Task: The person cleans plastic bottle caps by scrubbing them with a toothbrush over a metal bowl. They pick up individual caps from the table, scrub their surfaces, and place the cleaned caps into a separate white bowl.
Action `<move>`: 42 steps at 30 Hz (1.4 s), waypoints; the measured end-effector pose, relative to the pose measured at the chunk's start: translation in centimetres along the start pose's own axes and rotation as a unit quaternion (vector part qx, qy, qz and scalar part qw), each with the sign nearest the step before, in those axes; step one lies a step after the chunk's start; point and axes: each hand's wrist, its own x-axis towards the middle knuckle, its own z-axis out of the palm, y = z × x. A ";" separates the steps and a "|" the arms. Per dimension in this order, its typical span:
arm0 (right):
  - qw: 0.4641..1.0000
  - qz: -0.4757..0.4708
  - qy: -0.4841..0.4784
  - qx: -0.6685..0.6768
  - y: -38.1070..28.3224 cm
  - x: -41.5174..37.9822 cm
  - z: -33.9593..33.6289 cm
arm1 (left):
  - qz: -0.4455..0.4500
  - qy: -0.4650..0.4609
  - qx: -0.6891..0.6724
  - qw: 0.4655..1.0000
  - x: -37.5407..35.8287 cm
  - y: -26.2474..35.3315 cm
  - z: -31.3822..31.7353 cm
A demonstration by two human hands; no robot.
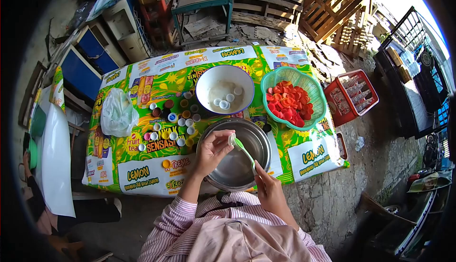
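Note:
My left hand pinches a small white bottle cap above a round metal basin. My right hand grips a green-handled tool whose tip reaches into the cap. Behind the basin stands a white bowl with a few white caps in it. A green basket full of red caps sits to its right. Several loose caps in white, brown and orange lie scattered left of the basin.
A table covered with a yellow-green printed banner carries everything. A knotted plastic bag lies at its left. A red crate stands on the ground to the right; wooden pallets and blue cabinets are behind.

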 end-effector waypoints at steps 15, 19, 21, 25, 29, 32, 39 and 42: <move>0.984 -0.064 0.075 -0.150 -0.6 0.2 -2.2 | 0.002 -0.047 -0.043 0.998 0.0 1.4 -0.5; 0.980 -0.081 0.042 -0.178 -1.2 0.0 -2.3 | -0.010 -0.052 -0.042 0.998 0.2 1.0 -0.5; 0.978 -0.076 0.040 -0.191 -1.1 0.3 -2.1 | -0.006 -0.057 -0.048 0.997 0.4 1.1 -0.4; 0.981 -0.057 0.032 -0.183 -0.9 0.2 -1.5 | -0.009 -0.046 -0.031 0.998 0.4 1.3 -0.2; 0.998 -0.040 0.010 -0.038 -0.1 -0.1 -0.8 | 0.004 -0.036 0.011 0.999 0.5 1.0 -0.2; 0.999 0.006 -0.036 0.026 -0.6 -0.3 -1.1 | 0.017 -0.024 0.023 0.999 0.6 0.5 -0.4; 0.993 -0.034 0.008 -0.110 -0.5 0.0 -1.3 | -0.011 -0.014 0.017 1.000 0.1 0.1 -0.3; 0.977 -0.066 0.038 -0.199 -0.8 0.6 -1.3 | -0.012 -0.003 0.022 1.000 -0.5 -0.2 -0.3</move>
